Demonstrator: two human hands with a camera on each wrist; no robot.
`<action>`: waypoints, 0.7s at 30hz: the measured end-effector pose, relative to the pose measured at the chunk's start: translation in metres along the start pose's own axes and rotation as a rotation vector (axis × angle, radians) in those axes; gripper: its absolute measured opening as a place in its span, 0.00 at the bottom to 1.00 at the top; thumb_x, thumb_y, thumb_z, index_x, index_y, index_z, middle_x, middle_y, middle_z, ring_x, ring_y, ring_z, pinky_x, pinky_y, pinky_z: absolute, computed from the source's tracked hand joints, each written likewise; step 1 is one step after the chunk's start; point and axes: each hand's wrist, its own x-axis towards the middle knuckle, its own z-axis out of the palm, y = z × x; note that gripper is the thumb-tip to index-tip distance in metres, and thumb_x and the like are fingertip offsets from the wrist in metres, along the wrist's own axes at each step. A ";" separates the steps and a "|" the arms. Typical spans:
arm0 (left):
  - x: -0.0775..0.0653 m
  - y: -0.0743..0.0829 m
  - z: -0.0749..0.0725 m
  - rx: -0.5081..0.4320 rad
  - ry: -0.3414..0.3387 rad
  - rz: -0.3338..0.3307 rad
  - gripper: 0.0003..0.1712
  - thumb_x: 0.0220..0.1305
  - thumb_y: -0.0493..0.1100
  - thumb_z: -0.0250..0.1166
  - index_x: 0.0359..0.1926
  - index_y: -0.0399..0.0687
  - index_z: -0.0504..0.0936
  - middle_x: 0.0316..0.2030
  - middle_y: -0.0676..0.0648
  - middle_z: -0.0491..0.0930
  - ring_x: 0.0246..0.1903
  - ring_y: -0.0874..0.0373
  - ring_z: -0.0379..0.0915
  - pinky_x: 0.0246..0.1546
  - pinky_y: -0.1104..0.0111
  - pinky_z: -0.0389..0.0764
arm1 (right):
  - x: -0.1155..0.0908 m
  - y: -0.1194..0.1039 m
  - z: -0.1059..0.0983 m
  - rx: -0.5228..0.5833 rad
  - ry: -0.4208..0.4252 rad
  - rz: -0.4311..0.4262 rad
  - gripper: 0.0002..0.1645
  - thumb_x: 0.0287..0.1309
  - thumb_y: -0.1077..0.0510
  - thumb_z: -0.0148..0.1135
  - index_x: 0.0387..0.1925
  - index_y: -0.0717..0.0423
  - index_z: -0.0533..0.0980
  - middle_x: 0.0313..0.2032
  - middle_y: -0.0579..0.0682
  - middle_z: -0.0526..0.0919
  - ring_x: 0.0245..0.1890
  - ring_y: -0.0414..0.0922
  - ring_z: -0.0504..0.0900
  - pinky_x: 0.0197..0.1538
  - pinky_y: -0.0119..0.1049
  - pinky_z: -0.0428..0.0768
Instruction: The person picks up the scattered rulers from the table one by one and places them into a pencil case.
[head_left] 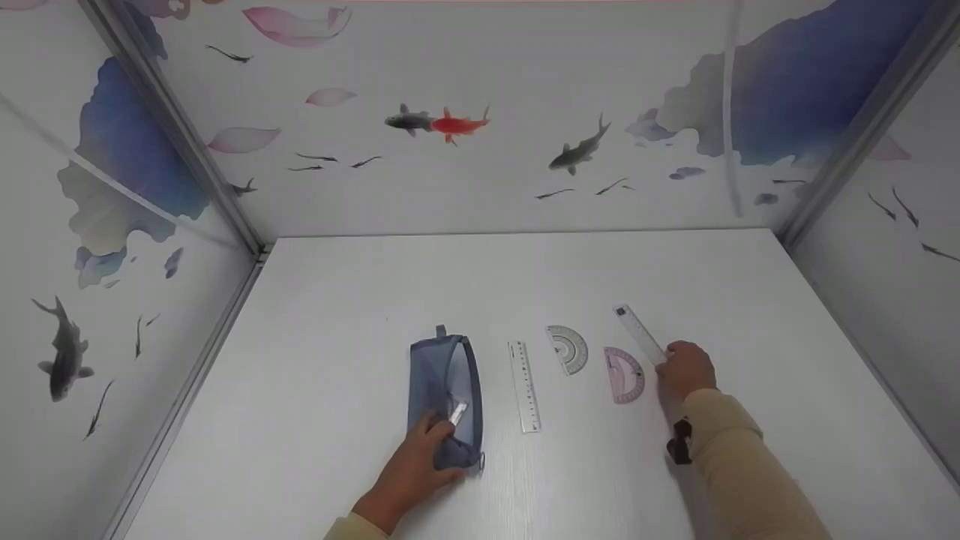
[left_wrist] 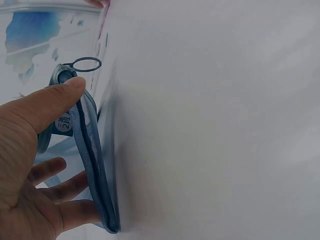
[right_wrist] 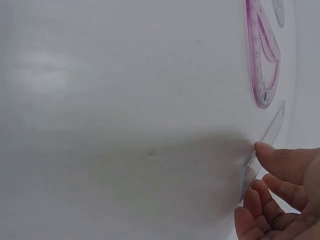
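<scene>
A blue mesh pencil case lies on the white table with its zipped side gaping. My left hand grips its near end, thumb on the zipper edge and fingers behind the mesh, as the left wrist view shows. A small whitish piece shows at the case's opening; its kind is unclear. Over at the right, my right hand pinches the near end of a clear ruler, which slants away to the left. Close by in the right wrist view is a pink protractor, apart from the fingers.
Between the hands lie another clear ruler and a clear protractor. White panels printed with fish enclose the table at the back and both sides. Grey metal posts stand at the corners.
</scene>
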 end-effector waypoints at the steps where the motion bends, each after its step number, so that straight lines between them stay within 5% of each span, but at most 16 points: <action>1: 0.000 0.000 0.000 0.001 0.000 0.001 0.32 0.47 0.47 0.77 0.52 0.49 0.73 0.63 0.28 0.61 0.60 0.29 0.65 0.55 0.43 0.72 | 0.001 0.000 -0.001 0.002 0.000 -0.001 0.27 0.61 0.64 0.55 0.58 0.79 0.66 0.56 0.75 0.70 0.59 0.70 0.67 0.63 0.60 0.65; 21: 0.001 0.000 -0.001 -0.014 -0.007 -0.002 0.31 0.46 0.49 0.77 0.50 0.51 0.72 0.64 0.27 0.60 0.59 0.28 0.65 0.55 0.44 0.73 | 0.006 0.010 -0.007 0.069 -0.095 0.052 0.29 0.57 0.61 0.57 0.56 0.77 0.67 0.56 0.75 0.70 0.58 0.71 0.67 0.61 0.60 0.68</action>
